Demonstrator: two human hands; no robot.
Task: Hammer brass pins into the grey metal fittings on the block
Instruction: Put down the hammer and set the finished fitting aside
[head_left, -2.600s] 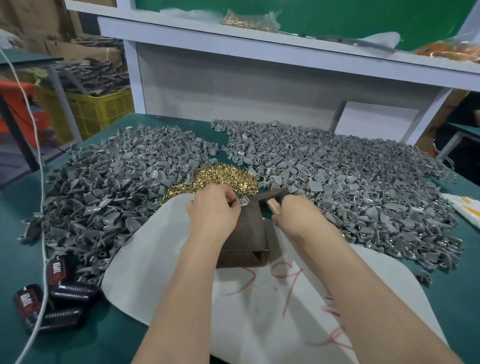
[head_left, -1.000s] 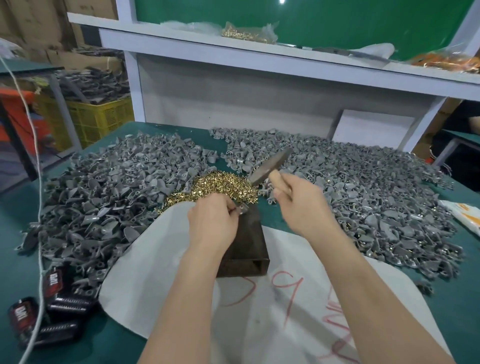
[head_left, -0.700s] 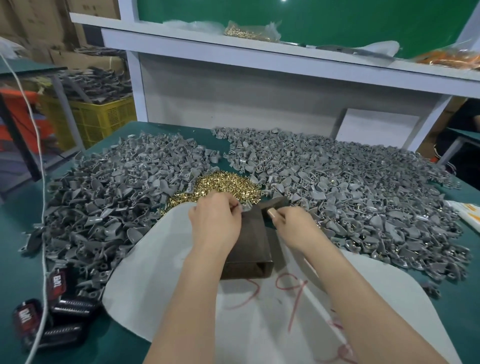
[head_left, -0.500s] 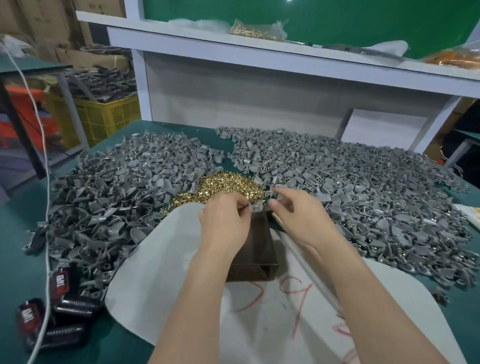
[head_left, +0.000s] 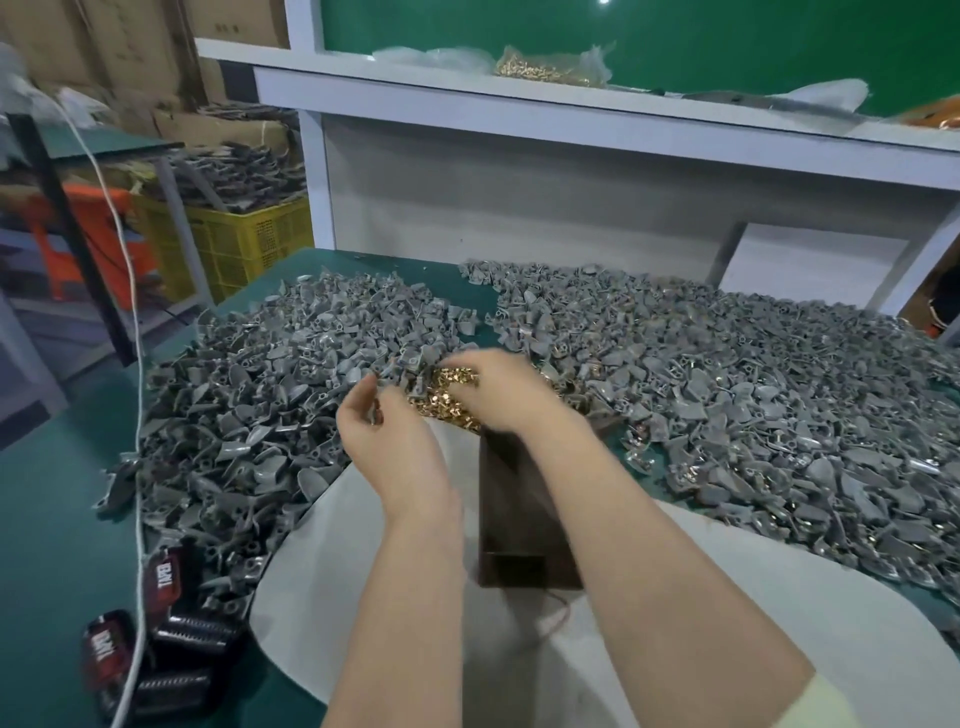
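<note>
Block (head_left: 519, 512): dark brown, rectangular, hollow with its open end facing the near edge of the worktop (head_left: 47, 530). It lies lengthwise on a white sheet (head_left: 363, 597) at the middle of the near side; red marks show on the sheet just below it.

Brass pins (head_left: 441, 400): small shiny gold pile just beyond the far end of the block, touching the sheet's far edge.

Grey fittings (head_left: 260, 405): matte grey, wedge-shaped pieces with small holes, heaped on the left half of the worktop; a second, wider heap covers the right half up to the far edge, with brass glints among its pieces.

Right hand (head_left: 511, 392): back upward, over the pin pile, fingers pointing down into it. Motion-blurred; cannot tell whether it has hold of anything.

Left hand (head_left: 395, 441): raised just left of the pins, palm turned inward, fingers curled toward the thumb. A small dark speck sits at the fingertips; too blurred to say if it is pinched.

Near left corner: black and red cases (head_left: 156, 654), crossed by a white cord (head_left: 136, 364). Beyond the left edge, a yellow crate (head_left: 244, 244) full of grey parts
</note>
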